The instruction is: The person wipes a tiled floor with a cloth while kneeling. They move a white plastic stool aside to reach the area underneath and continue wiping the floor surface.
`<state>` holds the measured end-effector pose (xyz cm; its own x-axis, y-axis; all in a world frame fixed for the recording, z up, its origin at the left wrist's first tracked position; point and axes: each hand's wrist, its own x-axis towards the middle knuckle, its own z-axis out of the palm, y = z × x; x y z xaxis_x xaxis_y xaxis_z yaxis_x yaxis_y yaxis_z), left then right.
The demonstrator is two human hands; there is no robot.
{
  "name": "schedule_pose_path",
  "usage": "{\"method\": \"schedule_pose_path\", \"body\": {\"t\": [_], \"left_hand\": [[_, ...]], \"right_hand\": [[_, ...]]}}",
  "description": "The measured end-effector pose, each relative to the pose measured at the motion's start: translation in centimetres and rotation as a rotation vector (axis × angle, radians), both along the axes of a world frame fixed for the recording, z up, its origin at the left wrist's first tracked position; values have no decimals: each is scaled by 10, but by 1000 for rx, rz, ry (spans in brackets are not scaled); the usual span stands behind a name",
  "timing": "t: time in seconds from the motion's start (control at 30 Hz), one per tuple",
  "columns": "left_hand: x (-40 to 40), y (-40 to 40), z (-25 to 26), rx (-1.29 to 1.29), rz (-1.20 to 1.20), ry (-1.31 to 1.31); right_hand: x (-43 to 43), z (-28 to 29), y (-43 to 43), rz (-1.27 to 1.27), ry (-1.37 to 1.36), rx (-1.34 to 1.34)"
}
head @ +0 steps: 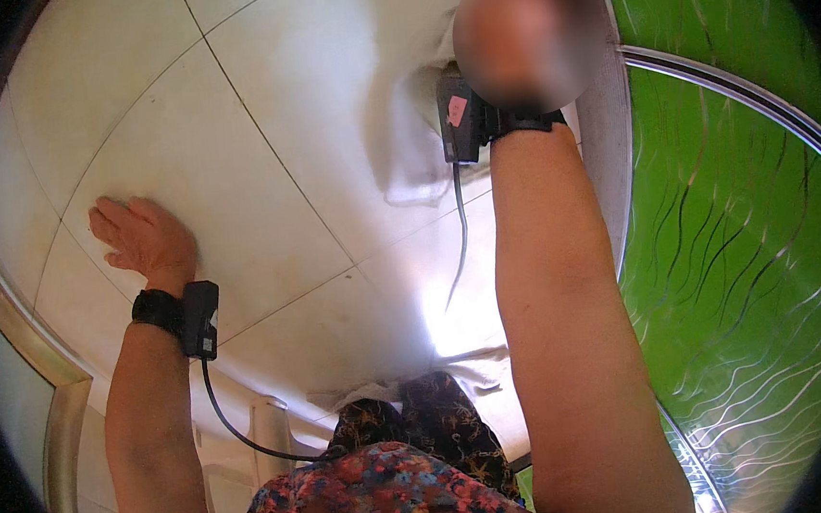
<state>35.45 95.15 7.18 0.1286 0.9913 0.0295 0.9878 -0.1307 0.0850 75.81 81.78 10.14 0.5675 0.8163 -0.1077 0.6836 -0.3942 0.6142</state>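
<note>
My left hand is held out over the pale floor tiles, with its fingers apart and nothing in them. A black device is strapped to that wrist, and a cable runs from it towards my body. My right hand reaches forward beside the green cabinet front. A blurred patch covers it, so its fingers and anything in them are hidden. Another black device with a pink sticker sits at the right wrist, its cable hanging down.
Glossy green doors with a wavy pattern line the right side, crossed by a curved metal strip. At the far left runs a metal frame. Bright light reflects off the floor near my dark patterned trousers.
</note>
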Motion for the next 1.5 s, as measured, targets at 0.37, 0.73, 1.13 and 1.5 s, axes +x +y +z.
{"method": "schedule_pose_path", "body": {"t": [0.37,0.73,1.13,1.5], "left_hand": [[-1,-1,-6,40,38,51],[4,-2,1,15,20,46],[0,-6,-2,-18,43,24],[3,-6,-2,-24,75,-8]], "right_hand": [[-40,-15,-97,-187,0,437],[-18,14,-42,-118,167,452],[15,3,49,4,5,163],[-21,28,-22,-70,122,274]]}}
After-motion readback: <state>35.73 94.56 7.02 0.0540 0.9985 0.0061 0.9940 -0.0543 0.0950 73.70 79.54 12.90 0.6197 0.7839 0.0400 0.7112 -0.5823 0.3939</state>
